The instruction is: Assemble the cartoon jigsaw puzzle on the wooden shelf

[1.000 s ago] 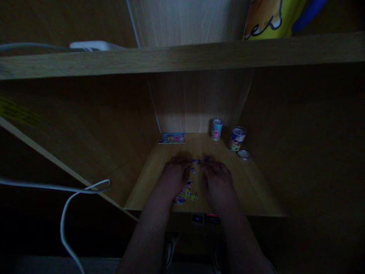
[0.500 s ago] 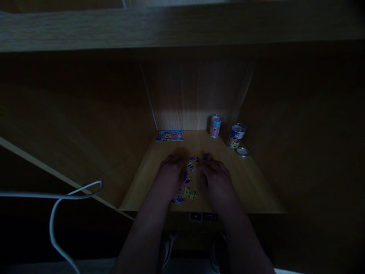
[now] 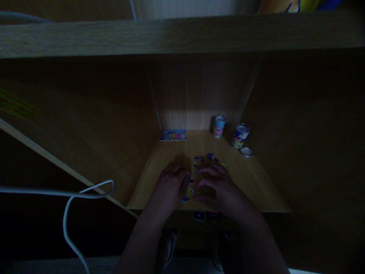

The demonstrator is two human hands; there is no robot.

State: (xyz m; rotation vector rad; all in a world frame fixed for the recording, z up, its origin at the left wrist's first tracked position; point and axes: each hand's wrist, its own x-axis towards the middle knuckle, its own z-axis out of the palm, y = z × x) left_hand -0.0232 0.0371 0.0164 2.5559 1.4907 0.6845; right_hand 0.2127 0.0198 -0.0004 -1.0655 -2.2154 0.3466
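A small joined section of jigsaw puzzle (image 3: 190, 185), pink, yellow and blue, lies near the shelf's front edge between my hands. My left hand (image 3: 172, 182) is curled against its left side, fingertips at the upper edge. My right hand (image 3: 219, 186) rests at the right side with thumb and fingers apart in a C shape; I see nothing held in it. Just beyond my fingers lie several loose puzzle pieces (image 3: 210, 156), some partly covered by my right hand. Dim light blurs the fingertips.
A cartoon picture card (image 3: 173, 135) lies at the back left. Two printed cans, a blue one (image 3: 219, 126) and a yellow-and-blue one (image 3: 240, 136), stand back right beside a round lid (image 3: 246, 152). A white cable (image 3: 94, 195) loops at left. A board (image 3: 182, 36) crosses overhead.
My right hand has come back from the loose pieces to the right side of the joined section, its fingers spreading. My left hand has shifted slightly nearer. The view has tilted a little.
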